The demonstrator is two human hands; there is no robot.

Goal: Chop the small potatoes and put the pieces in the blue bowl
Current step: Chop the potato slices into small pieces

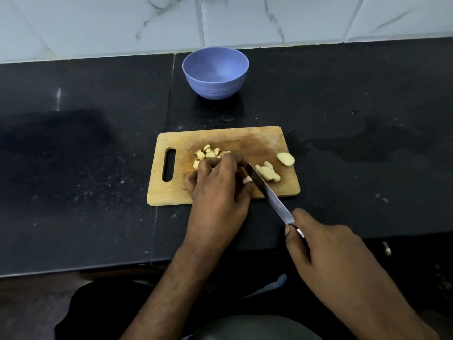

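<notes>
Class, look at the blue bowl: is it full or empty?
Empty. The blue bowl shows only its bare inside; all potato pieces lie on the cutting board.

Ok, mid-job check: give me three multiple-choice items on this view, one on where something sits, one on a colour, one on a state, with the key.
1. Where is the blue bowl?
A. beyond the cutting board, near the wall
B. on the cutting board
C. in the left hand

2. What colour is the countertop?
A. white
B. black
C. green

3. What is in the bowl?
A. chopped pieces
B. a whole potato
C. nothing visible

Key: 1 A, it stands on the counter behind the cutting board. 2 B, the surface is black under pale wall tiles. 3 C, its inside looks bare, while the chopped pieces lie on the board by the left hand; the right hand holds the knife.
</notes>
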